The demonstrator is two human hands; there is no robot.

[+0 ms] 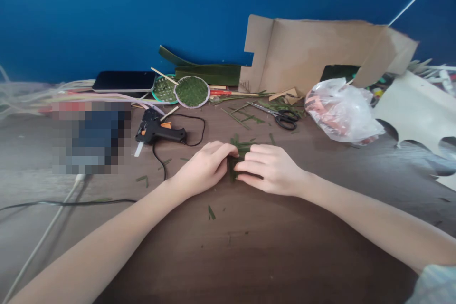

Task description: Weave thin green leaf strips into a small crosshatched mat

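Both hands meet over the middle of the brown table, fingers curled around green leaf strips (243,145). My left hand (210,164) pinches the strips from the left side. From the right, my right hand (272,168) grips them with bent fingers. The strips seem to cross each other, but the fingers hide most of them. Behind the hands lie scissors (281,116) with black handles, among loose green scraps. Left of my left hand rests a black glue gun (158,129) with an orange trigger. Small leaf cuttings (211,212) lie nearer to me.
Two round woven leaf fans (193,91) lie at the back, beside a dark tablet-like device (124,80). A cardboard piece (302,52) leans against the blue wall. At right are a clear plastic bag (347,114) and a white cut-out sheet (422,104). Cables (53,228) cross the left side.
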